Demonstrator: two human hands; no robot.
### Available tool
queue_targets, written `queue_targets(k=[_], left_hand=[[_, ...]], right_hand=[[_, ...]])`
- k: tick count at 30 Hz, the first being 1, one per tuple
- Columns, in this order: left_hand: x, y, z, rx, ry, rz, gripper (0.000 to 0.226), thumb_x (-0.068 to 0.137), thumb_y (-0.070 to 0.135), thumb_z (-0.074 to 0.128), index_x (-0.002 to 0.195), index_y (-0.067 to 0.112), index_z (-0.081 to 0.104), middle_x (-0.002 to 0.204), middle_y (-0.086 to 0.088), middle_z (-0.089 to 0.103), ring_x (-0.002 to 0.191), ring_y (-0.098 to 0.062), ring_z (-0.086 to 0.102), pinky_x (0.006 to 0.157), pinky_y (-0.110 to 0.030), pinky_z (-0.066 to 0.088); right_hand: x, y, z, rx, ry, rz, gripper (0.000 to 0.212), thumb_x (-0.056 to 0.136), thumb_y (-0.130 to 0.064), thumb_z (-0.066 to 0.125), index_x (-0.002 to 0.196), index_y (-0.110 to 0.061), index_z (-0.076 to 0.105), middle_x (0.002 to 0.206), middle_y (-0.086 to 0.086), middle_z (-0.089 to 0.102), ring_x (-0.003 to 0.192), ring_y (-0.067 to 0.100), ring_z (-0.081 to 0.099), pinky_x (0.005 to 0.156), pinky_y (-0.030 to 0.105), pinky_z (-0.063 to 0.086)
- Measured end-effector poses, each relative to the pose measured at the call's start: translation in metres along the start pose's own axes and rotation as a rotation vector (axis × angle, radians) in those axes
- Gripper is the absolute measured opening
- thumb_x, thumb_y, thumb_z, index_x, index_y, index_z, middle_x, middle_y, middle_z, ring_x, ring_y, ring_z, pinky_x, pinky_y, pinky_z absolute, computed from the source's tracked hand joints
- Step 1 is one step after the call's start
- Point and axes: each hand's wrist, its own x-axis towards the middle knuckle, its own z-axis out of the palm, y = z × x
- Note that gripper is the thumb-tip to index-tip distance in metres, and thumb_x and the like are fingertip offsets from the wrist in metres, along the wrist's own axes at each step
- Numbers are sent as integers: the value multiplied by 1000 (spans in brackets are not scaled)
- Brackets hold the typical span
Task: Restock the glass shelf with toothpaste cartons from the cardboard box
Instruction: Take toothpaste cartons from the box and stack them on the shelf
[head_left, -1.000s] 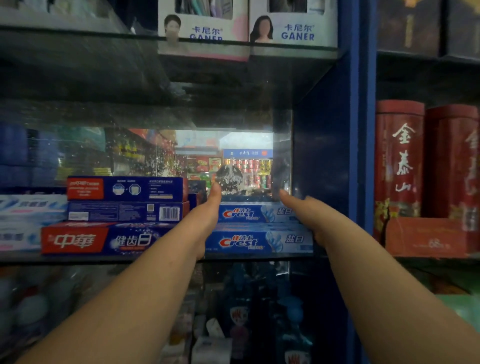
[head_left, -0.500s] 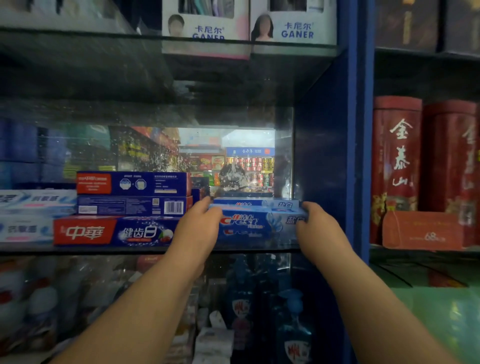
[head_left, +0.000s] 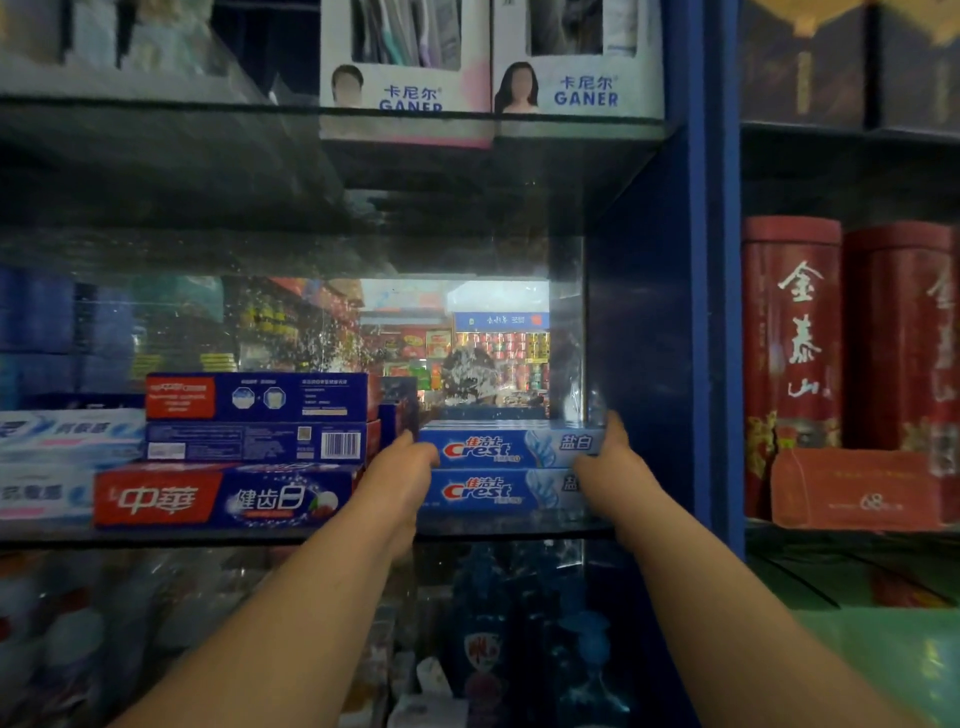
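**Blue Crest toothpaste carton (head_left: 498, 447) stacked at right**

My left hand (head_left: 402, 470) and right hand (head_left: 610, 460) grip its two ends, fingers clamped on it. It lies on a matching lower carton (head_left: 483, 492), on the clear glass shelf (head_left: 234, 536).

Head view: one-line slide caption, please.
Left hand and right hand at either end of two stacked Crest cartons on the glass shelf.
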Motion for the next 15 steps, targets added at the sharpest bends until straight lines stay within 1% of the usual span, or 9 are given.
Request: queue_targets(k=[1, 2, 3, 5, 7, 9, 11, 13, 15], left_hand=[[2, 0, -1, -15, -3, -14, 42, 87, 12, 48, 128, 17, 53, 111, -11, 64, 95, -27, 68, 86, -44, 56], [3, 0, -3, -26, 3, -32, 33, 87, 11, 49, 118, 16, 57, 108, -12, 66, 95, -27, 68, 88, -45, 55], [4, 0, -4, -36, 9, -44, 27, 87, 11, 50, 113, 16, 59, 107, -13, 67, 95, -27, 68, 89, -45, 55], [7, -1, -5, -28, -2, -48, 28, 87, 10, 50, 112, 17, 59, 109, -12, 67, 97, -27, 68, 90, -46, 54], [7, -3, -5, 0, -23, -43, 32, 85, 10, 50, 115, 20, 59, 111, -11, 66, 99, -27, 67, 92, -46, 53], [9, -3, -5, 32, -48, -38, 39, 82, 9, 51, 118, 23, 58, 113, -10, 65, 101, -28, 66, 92, -46, 52], [8, -1, -3, 61, -56, -41, 40, 81, 7, 52, 118, 23, 57, 113, -10, 64, 101, -28, 66, 93, -46, 52], [7, 1, -1, 71, -54, -44, 38, 82, 4, 52, 115, 21, 57, 111, -10, 64, 100, -27, 66, 93, -46, 52], [8, 2, -1, 85, -44, -44, 45, 75, 6, 55, 118, 20, 55, 113, -11, 63, 101, -28, 65, 92, -47, 52]], right_hand=[[2, 0, 0, 30, -5, 18, 64, 92, -8, 42, 149, -27, 18, 112, 12, 59, 92, 29, 62, 78, 42, 56], [5, 0, -1, 47, -11, 30, 55, 91, -9, 44, 143, -22, 30, 110, 12, 61, 92, 28, 63, 81, 43, 56], [6, -1, -2, 50, -16, 36, 45, 91, -10, 45, 134, -18, 40, 109, 11, 62, 93, 28, 64, 84, 44, 56], [8, 0, -1, 37, -20, 39, 34, 89, -11, 45, 123, -14, 49, 107, 11, 63, 94, 28, 64, 87, 46, 55], [8, 2, 0, 33, -9, 36, 35, 87, -12, 44, 122, -14, 50, 109, 12, 63, 95, 29, 63, 88, 45, 54], [7, 2, 1, 35, -3, 30, 39, 87, -12, 43, 126, -14, 48, 110, 12, 61, 96, 29, 61, 85, 42, 54], [6, 1, 2, 32, -9, 42, 41, 88, -12, 45, 129, -14, 45, 112, 13, 60, 97, 29, 60, 83, 39, 54], [5, 0, 2, 20, -9, 63, 41, 88, -11, 46, 129, -12, 43, 115, 14, 59, 99, 30, 60, 86, 41, 53], [5, -2, 2, 11, 2, 68, 47, 89, -11, 47, 134, -11, 38, 119, 16, 57, 102, 31, 59, 90, 44, 52]])
